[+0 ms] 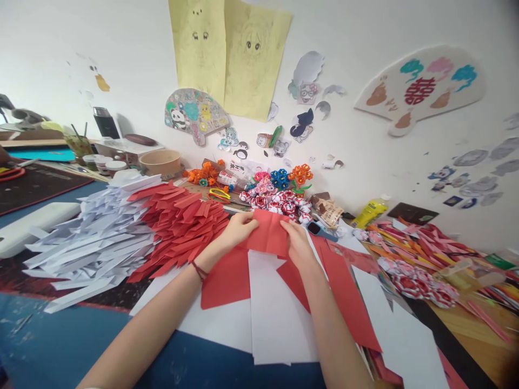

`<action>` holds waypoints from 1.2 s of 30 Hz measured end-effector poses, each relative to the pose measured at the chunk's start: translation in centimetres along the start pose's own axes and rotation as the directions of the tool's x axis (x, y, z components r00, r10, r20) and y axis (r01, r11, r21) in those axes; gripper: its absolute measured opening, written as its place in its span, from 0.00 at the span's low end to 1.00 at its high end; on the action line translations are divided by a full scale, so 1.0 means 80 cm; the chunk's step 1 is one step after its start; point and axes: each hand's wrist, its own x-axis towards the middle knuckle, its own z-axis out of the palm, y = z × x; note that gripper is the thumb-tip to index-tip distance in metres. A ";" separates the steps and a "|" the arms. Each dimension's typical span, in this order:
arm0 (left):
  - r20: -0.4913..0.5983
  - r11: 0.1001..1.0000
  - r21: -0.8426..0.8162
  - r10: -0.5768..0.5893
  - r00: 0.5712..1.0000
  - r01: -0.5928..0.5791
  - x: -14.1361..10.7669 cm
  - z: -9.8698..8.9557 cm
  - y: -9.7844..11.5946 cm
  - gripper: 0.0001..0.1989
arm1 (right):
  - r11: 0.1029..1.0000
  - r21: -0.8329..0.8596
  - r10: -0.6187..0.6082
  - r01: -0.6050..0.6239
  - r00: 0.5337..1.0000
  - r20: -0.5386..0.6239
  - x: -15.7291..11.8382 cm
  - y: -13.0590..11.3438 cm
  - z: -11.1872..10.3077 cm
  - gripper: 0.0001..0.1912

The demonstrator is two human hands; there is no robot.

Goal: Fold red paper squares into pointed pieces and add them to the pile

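A small red sheet of paper (268, 233) with a crease down its middle is held up between both hands. My left hand (240, 229) grips its left edge, thumb on the near face. On the opposite edge, my right hand (295, 239) pinches the paper the same way. Beneath lie larger sheets: a red sheet (227, 283) under my left wrist, white paper (279, 324) in the middle, and a long red sheet (351, 297) right of my right arm. Left of my hands rises a heap of folded red paper strips (182, 227).
Folded white strips (97, 232) are piled at the left beside a white flat device (38, 227). Paper flowers (279, 202) stand along the wall behind my hands. A smartwatch (320, 231), a yellow bottle (371, 212) and coloured strips (421, 243) lie to the right.
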 end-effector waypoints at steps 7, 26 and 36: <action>0.061 0.935 -0.334 -0.103 0.993 0.117 -0.008 0.000 0.011 0.14 | 0.999 0.043 0.028 -0.030 0.998 0.049 -0.010 -0.011 0.006 0.12; 0.092 0.989 -0.112 0.107 0.990 -0.097 -0.008 -0.009 0.014 0.09 | 0.957 -0.271 -0.068 0.102 0.989 0.131 -0.022 -0.024 0.011 0.14; 0.115 0.984 -0.029 0.177 0.978 -0.174 -0.008 -0.010 0.014 0.08 | 0.948 -0.299 -0.064 0.113 0.983 0.169 -0.022 -0.024 0.008 0.12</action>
